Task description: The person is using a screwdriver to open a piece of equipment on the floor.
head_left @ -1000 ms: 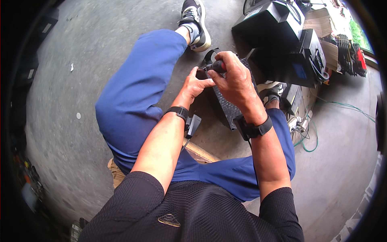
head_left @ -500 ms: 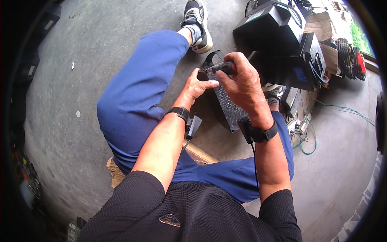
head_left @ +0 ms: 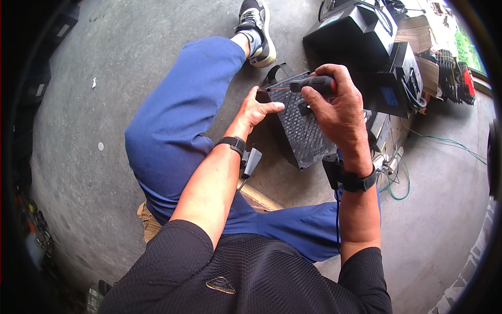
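Observation:
My left hand (head_left: 253, 110) grips the upper left end of a black box (head_left: 298, 133) with a patterned, studded top face, which stands on the floor between my legs. My right hand (head_left: 337, 112) is closed round a screwdriver (head_left: 320, 82) with a black and red handle. Its thin shaft lies roughly level, pointing left at the box's corner beside my left fingers; whether the tip touches is too small to tell. A black strap (head_left: 280, 70) loops up at the far end of the box.
Stacked black machines (head_left: 350, 42) with cables stand at upper right, beside cardboard pieces (head_left: 415, 34). Green and white wires (head_left: 402, 191) trail on the concrete floor at right. Cardboard (head_left: 149, 220) lies beneath me. Dark boxes (head_left: 42, 89) line the left edge.
My right hand and the screwdriver have moved to the right, the handle drawn away from my left hand, showing more of the shaft and box face. My left hand stays in place.

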Motion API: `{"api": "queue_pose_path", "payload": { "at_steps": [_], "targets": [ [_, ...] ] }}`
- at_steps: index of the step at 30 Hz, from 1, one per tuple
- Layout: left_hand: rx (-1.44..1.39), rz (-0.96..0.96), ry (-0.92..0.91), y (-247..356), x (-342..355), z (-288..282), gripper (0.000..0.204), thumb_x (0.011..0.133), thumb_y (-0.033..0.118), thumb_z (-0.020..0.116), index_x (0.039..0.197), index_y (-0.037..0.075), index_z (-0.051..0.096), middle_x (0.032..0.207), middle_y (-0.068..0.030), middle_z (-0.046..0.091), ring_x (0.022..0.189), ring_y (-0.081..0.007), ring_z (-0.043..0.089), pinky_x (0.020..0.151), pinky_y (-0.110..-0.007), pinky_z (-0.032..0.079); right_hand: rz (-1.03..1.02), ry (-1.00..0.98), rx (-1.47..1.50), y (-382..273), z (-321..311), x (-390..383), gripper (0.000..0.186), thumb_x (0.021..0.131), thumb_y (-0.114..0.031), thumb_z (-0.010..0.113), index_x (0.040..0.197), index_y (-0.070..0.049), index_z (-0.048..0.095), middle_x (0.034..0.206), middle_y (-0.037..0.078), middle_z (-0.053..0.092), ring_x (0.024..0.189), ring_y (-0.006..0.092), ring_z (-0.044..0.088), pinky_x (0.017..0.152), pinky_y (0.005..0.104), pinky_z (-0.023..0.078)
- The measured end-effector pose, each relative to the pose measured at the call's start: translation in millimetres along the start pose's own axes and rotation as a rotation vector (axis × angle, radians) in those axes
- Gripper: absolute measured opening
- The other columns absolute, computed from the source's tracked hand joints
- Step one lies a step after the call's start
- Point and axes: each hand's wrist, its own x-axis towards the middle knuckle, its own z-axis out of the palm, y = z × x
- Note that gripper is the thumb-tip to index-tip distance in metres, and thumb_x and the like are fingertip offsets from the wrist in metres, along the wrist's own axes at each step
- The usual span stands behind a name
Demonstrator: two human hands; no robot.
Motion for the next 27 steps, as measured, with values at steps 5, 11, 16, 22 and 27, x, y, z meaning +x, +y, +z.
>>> {"api": "queue_pose_path", "payload": {
  "at_steps": [5,11,16,22,27],
  "targets": [
    [-0.009,-0.005,-0.019,-2,2,-4,0.124,0.064,0.033,0.098,0.159,-0.005,0.027,0.145,-0.0226,0.051,0.133,-0.0296,0.052,0.108,-0.039,0.043,0.051,-0.034,-0.016,-6,2,1,0.036,0.082,-0.010,0.082,0.111,-0.005,0.062,0.080,0.008,0.054,0.065,0.0165,0.056,0.061,0.0314,0.051],
    [-0.032,-0.011,-0.014,0,1,0,0.127,0.061,0.032,0.099,0.158,-0.005,0.027,0.143,-0.0216,0.054,0.132,-0.0289,0.052,0.109,-0.038,0.043,-0.025,-0.091,-0.115,13,34,-3,0.040,0.079,-0.008,0.081,0.112,-0.005,0.060,0.092,0.016,0.064,0.082,0.0362,0.067,0.071,0.0437,0.055],
    [-0.136,-0.037,-0.095,-12,12,-6,0.135,0.056,0.031,0.100,0.160,-0.007,0.022,0.146,-0.0227,0.053,0.135,-0.0293,0.052,0.112,-0.037,0.043,-0.155,-0.068,-0.175,21,53,-5,0.035,0.084,-0.008,0.079,0.113,-0.005,0.059,0.090,0.019,0.066,0.081,0.0382,0.070,0.070,0.0430,0.055],
    [-0.087,-0.060,-0.054,1,3,-1,0.131,0.058,0.027,0.099,0.159,-0.008,0.022,0.143,-0.0218,0.054,0.132,-0.0278,0.054,0.109,-0.037,0.045,-0.061,-0.101,-0.167,22,48,-2,0.038,0.084,-0.010,0.080,0.115,-0.005,0.058,0.090,0.020,0.066,0.082,0.0399,0.069,0.070,0.0445,0.055],
    [-0.134,-0.017,-0.074,-14,12,-9,0.127,0.061,0.025,0.097,0.159,-0.008,0.023,0.142,-0.0219,0.055,0.130,-0.0274,0.055,0.108,-0.037,0.047,-0.140,-0.097,-0.190,19,56,0,0.039,0.084,-0.012,0.081,0.114,-0.005,0.058,0.091,0.021,0.066,0.083,0.0408,0.069,0.071,0.0457,0.054]
  ]
}}
